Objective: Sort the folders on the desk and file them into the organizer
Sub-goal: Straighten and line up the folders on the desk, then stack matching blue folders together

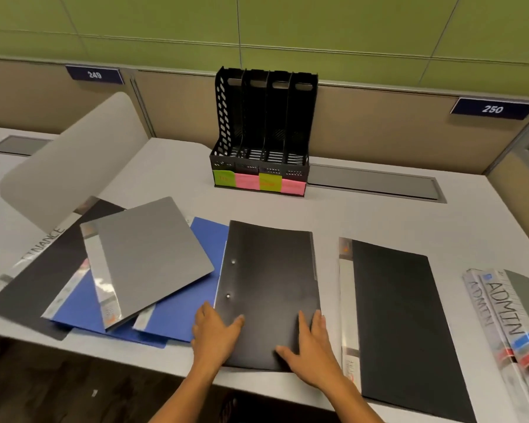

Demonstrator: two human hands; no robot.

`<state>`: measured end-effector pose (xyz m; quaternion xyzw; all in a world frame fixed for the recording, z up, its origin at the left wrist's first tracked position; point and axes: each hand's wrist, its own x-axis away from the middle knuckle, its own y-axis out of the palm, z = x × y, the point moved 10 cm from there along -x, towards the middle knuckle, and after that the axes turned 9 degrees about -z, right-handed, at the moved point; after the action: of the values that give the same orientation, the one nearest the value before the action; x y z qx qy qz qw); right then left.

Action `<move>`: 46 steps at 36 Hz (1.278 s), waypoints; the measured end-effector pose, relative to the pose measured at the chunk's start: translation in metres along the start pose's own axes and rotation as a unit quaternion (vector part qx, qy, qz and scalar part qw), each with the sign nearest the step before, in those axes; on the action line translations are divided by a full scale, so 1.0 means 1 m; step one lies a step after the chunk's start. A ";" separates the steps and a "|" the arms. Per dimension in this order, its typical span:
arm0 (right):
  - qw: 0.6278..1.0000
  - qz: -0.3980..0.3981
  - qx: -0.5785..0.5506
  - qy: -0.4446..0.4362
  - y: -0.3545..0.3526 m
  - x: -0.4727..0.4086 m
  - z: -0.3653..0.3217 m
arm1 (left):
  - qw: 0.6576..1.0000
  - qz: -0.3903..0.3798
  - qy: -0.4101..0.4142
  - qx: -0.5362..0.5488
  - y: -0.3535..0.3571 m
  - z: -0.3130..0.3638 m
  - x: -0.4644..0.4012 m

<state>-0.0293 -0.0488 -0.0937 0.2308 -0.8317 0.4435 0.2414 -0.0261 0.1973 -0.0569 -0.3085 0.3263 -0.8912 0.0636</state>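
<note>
Both hands lie flat on a black folder [269, 288] at the front edge of the desk [379, 215], fingers straight and spread, gripping nothing. The left hand [216, 329] rests across the folder's lower left edge, thumb on the cover and the other fingers on the blue folder beside it; the right hand [310, 349] presses the cover near its lower right corner. Two small rivets show along the folder's left side. To its left, toward the desk's front left corner, a loose pile overlaps: a grey folder [153, 254] on top, two blue folders [180, 319] under it, and a dark folder marked FINANCE [40, 270] at the bottom. To the right lies a second black folder [406, 325] with a clear spine strip, apart from the middle one. At the desk's right edge sit folders marked ADMIN [507, 312], partly cut off. The black organizer [261, 129] stands at the back edge against the partition, four upright slots with green and pink sticky notes [258, 182] across its front. A rounded white divider [71, 160] rises along the left edge.
</note>
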 end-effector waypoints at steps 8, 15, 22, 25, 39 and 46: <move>0.999 0.003 -0.030 0.026 -0.001 -0.005 -0.001 | 0.973 -0.072 0.054 0.213 -0.015 0.015 -0.004; 0.987 0.032 -0.158 0.020 -0.020 -0.001 -0.001 | 0.937 -0.101 0.111 0.315 -0.022 0.045 0.009; 0.970 0.054 -0.236 0.018 -0.030 0.003 -0.004 | 0.942 -0.064 0.140 0.297 -0.025 0.075 0.037; 0.966 0.053 -0.253 0.008 -0.032 0.006 -0.005 | 0.942 -0.065 0.152 0.291 -0.021 0.083 0.049; 0.954 0.038 -0.297 0.003 -0.037 0.013 -0.001 | 0.941 -0.101 0.179 0.268 -0.014 0.111 0.072; 0.955 0.037 -0.294 -0.010 -0.046 0.018 -0.009 | 0.935 -0.108 0.177 0.289 -0.013 0.109 0.071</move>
<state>-0.0142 -0.0671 -0.0492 0.1232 -0.9356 0.1858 0.2736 -0.0177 0.1261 0.0523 -0.1472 0.0257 -0.9888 -0.0053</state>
